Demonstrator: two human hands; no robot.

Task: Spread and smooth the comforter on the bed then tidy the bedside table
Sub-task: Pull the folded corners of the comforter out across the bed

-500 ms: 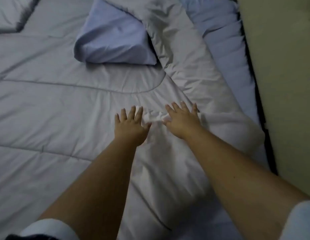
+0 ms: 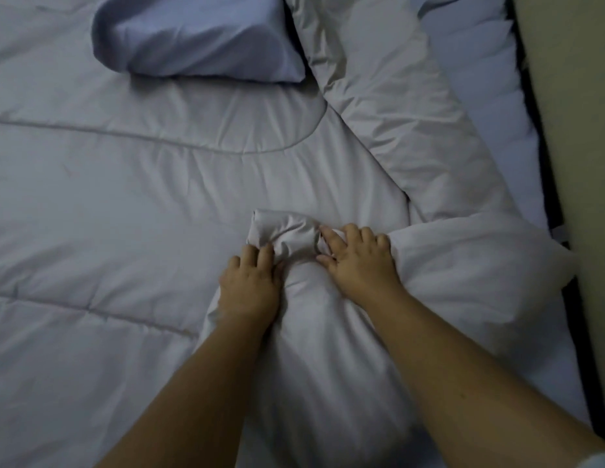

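A pale grey quilted comforter (image 2: pixel 125 197) covers most of the bed, with a folded-over flap running along its right side. A bunched corner of it sits near the middle of the view. My left hand (image 2: pixel 248 283) grips that bunch from the left, fingers curled into the fabric. My right hand (image 2: pixel 357 258) grips the same bunch from the right, fingers bent into the folds. Both forearms reach in from the bottom edge. The bedside table is out of view.
A light blue pillow (image 2: pixel 200 38) lies at the top, on the comforter. A blue quilted sheet (image 2: pixel 480 79) shows along the right side of the bed. A beige wall (image 2: pixel 578 130) stands close beyond the bed's dark right edge.
Both hands lay flat with spread fingers on the comforter before; now their fingers have curled and gathered the fabric into a raised bunch between them.
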